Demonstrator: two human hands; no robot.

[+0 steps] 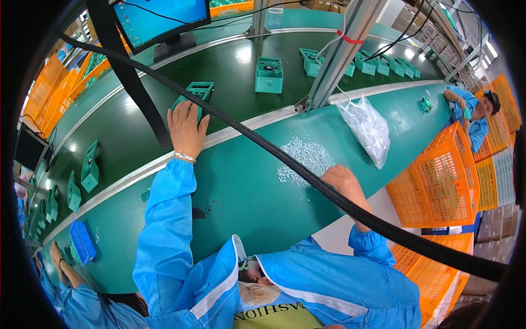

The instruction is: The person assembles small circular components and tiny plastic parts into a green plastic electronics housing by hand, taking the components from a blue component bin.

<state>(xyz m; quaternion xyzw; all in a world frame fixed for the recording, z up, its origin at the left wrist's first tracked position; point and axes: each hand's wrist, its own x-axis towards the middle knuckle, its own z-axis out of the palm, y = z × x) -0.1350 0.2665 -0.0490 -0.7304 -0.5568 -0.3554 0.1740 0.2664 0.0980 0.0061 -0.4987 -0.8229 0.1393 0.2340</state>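
Note:
My left hand point(187, 131) reaches over the belt at the far side and grips the near end of a green plastic housing point(200, 89), its fingers laid over the edge and the thumb apart on the right. The hand hides part of that housing. At the right edge of a loose pile of small whitish pieces point(304, 155), my right hand point(341, 180) rests low on the green worktop with curled fingers. Whatever its fingertips may hold is hidden. A clear plastic bag point(368, 130) with pale contents lies beyond the right hand.
More green housings point(269, 75) stand along the dark green belt point(233, 63). A metal post point(342, 49) rises at its near edge. A black cable point(263, 143) crosses the view. Orange crates point(438, 175) stand right. One co-worker point(471, 112) sits far right; another's arm point(68, 268) is near a blue bin point(82, 241).

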